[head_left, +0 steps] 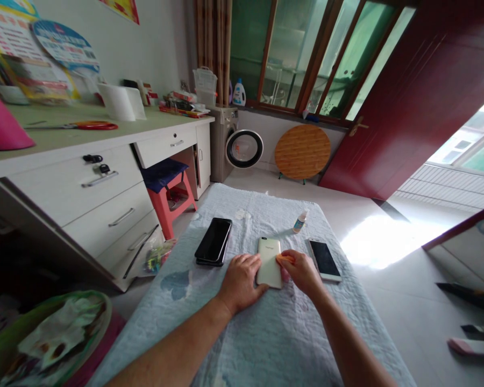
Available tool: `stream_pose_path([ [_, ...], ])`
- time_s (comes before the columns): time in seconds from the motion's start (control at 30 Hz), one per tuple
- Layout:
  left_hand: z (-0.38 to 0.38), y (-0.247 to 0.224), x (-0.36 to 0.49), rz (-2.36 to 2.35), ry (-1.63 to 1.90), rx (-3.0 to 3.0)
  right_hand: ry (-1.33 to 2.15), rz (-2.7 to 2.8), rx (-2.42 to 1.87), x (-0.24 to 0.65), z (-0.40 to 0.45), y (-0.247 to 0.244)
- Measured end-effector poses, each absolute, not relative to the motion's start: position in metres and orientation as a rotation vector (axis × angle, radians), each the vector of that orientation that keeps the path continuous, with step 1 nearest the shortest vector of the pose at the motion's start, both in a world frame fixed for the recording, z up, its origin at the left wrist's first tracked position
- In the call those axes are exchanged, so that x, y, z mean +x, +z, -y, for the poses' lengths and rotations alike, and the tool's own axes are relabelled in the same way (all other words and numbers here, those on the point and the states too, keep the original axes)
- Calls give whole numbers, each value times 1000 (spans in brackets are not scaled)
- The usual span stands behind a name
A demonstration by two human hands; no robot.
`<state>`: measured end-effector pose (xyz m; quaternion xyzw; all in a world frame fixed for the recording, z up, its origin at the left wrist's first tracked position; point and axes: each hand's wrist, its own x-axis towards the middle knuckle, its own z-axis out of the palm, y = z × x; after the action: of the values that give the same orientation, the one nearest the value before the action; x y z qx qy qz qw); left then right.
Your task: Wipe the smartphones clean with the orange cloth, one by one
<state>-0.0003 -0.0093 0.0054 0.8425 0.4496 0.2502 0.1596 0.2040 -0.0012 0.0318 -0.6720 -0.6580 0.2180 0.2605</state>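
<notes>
One pale-blue cover [266,344] lies beneath the loosely spread left hand [241,282], the right hand [303,272] and, between them, a back-up pale phone [270,264], likely light, stiff, slippery, best held by its long edges, plus the right's pinched, soft-looking orange cloth [284,259].

One word can be made out: "honor", in small letters on the upper back of the pale phone [269,263], which lies between the left hand [241,282] and the right hand [300,271]. Beyond the right hand, the small bottle [299,222] bears a blue label too tiny to read. Far ahead of the left hand, the white detergent bottle [239,92] has a label, also illegible. Well off to the left hand's left, the round blue-and-white fan [66,43] and the yellow-edged poster [8,35] carry printed lines, too blurred to read.
</notes>
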Motion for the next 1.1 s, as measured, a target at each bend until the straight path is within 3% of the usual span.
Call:
stream_pose_path([
  [0.8, 9, 5, 0, -1290, 737, 2401, 708, 1708, -1738, 207, 63, 24],
  [1.1, 7, 3, -2, -1253, 708, 2414, 444, 1745, -1761, 195, 27, 13],
])
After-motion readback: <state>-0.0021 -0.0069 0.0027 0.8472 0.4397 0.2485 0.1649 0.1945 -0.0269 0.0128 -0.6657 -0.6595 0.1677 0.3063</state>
